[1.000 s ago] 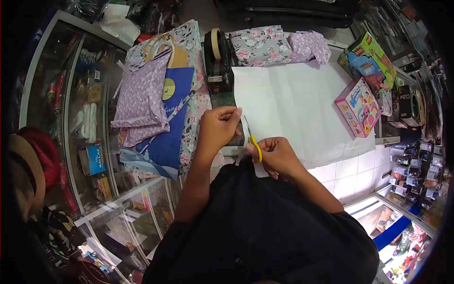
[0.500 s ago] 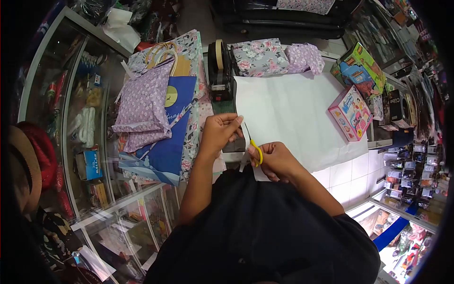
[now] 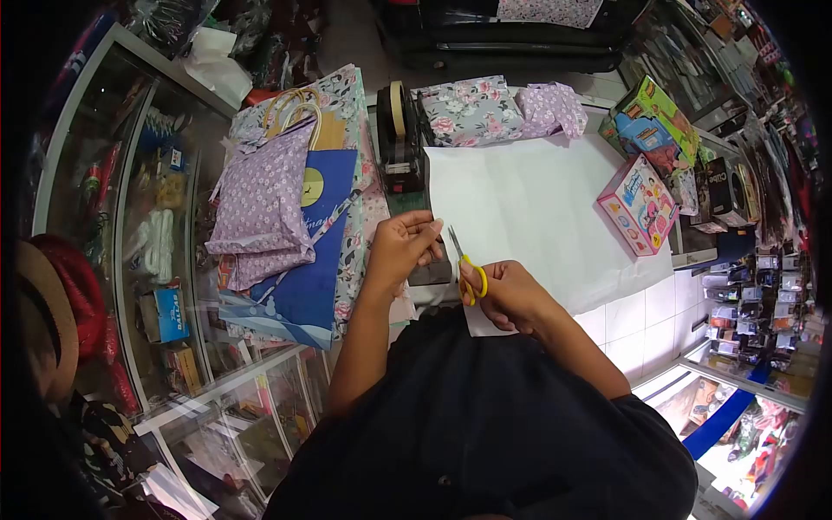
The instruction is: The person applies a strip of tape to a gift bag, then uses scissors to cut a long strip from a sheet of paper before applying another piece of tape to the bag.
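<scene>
Head view: the right hand [image 3: 513, 296] is closed round the yellow handles of the scissors [image 3: 465, 263], fingers through the loops. The blades point away from the person, and their tip lies at the near left edge of the paper [image 3: 542, 204]. The left hand [image 3: 401, 249] sits just beside the blades, its fingertips [image 3: 431, 227] pinched on that same edge of the paper. How far apart the blades stand cannot be told.

The paper is a large white sheet spread flat on the counter [image 3: 620, 317], its near edge hanging over toward the person's dark shirt. Beyond the left hand stands a black tape dispenser [image 3: 399, 139], touching the sheet's far left corner. A floral parcel [image 3: 472, 108] lies along the sheet's far edge. A pink box [image 3: 637, 204] rests on the sheet's right side, with a green box [image 3: 656, 117] beyond it. To the left, well apart from the hands, a purple bag [image 3: 263, 198] lies over a blue bag [image 3: 312, 260] above a glass showcase [image 3: 165, 225].
</scene>
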`<action>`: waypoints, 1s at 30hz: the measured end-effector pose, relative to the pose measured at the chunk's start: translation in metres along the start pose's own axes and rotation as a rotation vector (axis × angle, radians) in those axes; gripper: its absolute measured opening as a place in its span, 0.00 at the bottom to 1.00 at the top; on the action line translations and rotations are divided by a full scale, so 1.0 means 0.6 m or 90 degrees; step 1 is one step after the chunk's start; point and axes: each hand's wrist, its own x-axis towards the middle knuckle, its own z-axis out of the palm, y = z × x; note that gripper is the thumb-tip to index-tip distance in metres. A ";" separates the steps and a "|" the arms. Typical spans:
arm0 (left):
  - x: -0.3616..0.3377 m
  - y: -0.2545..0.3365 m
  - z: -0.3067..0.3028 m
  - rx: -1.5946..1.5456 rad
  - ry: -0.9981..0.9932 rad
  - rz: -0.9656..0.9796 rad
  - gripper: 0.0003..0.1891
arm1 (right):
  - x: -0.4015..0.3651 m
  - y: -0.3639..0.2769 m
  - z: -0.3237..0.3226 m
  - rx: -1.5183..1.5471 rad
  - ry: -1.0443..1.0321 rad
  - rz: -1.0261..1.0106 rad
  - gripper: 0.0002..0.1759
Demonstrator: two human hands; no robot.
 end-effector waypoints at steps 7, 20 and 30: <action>0.004 -0.006 -0.004 -0.002 -0.009 0.005 0.15 | -0.001 0.000 -0.011 -0.072 -0.037 0.028 0.33; 0.005 -0.003 -0.006 -0.013 -0.024 0.006 0.16 | 0.002 0.005 -0.011 0.041 -0.048 0.019 0.38; 0.002 0.002 -0.005 0.004 -0.030 0.002 0.15 | 0.010 0.008 -0.016 0.018 -0.069 0.023 0.40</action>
